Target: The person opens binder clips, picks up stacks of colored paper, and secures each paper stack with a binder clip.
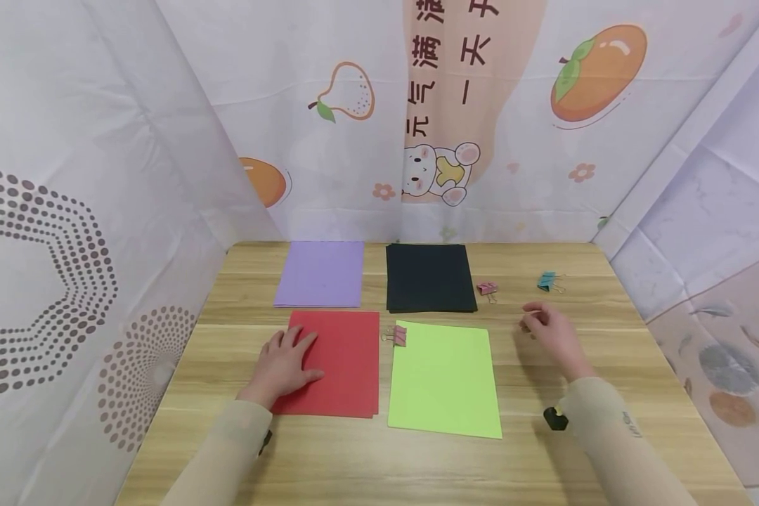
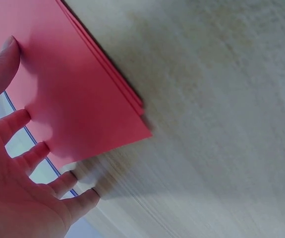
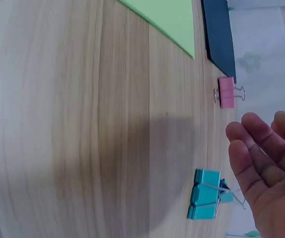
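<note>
My left grip [image 1: 284,367] lies spread, unclenched, over the red paper stack [image 1: 346,362] left of the green sheet [image 1: 444,379]; my right grip [image 1: 554,337] hangs loose, seemingly empty, right of it; I judge light, even pressure best against slippage.

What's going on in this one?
A person's left hand is spread over the left side of a red paper stack. The right hand is above the table, fingers loosely bent, with no object visible in its grip. One pink clip sits at the far left corner of the green paper; another pink clip lies beside the black stack. Beyond the right hand is something teal, apparently binder clips.
</note>
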Tool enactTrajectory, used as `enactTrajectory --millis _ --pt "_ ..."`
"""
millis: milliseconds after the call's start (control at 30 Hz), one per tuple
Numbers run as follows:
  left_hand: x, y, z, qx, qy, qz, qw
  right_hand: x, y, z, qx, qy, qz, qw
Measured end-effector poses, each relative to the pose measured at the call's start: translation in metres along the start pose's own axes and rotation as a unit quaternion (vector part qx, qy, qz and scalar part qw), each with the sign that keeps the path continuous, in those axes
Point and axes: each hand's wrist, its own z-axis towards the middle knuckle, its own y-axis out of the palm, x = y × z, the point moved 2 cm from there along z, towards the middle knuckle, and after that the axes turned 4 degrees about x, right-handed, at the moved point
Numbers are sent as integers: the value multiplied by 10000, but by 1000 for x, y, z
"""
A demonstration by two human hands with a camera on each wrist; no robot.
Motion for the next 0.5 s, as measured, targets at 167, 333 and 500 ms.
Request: enactTrajectory --millis 167,333,500 --pt "0 -2 0 -9 -28 -3 10000 6 -8 0 196 33 -409 9990" --pt "0 -1 0 6 -30 -12 10000 11 -13 -1 493 364 -608 9963" --pt "0 0 0 32 -24 13 10000 13 -18 -3 617 659 -635 9939"
